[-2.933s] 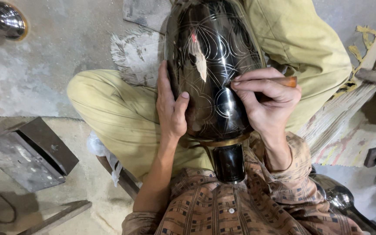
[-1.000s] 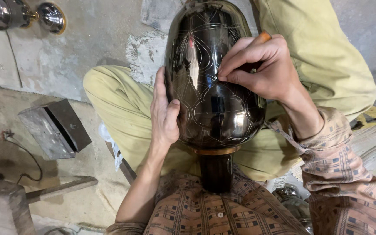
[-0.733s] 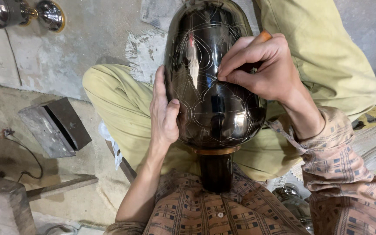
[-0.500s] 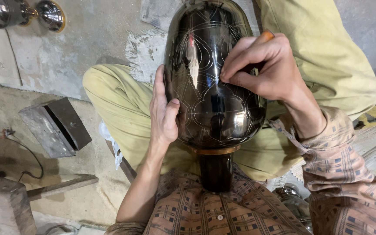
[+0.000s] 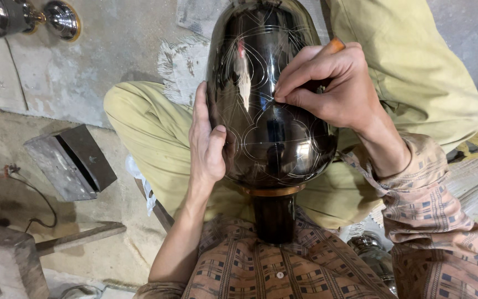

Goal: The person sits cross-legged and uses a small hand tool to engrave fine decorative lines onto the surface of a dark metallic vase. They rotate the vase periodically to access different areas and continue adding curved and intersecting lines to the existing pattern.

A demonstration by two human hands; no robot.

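Black-glazed metal fills my view: a big dark vase [image 5: 272, 111] lies neck toward me across the lap, my left hand [image 5: 208, 144] spread flat on its flank, my right hand [image 5: 327, 83] pinched around an orange-handled scribing tool [image 5: 336, 45] at its shoulder. Fine petal lines already cover the belly below my grip; I judge the upper band unfinished, and the mouth is hidden, contents untellable.

One view only, from the person's head, looking steeply down and very close over the lap. The dark vase [image 5: 269, 105] fills the centre toward twelve o'clock, with concrete floor [image 5: 56, 83] out at ten o'clock.
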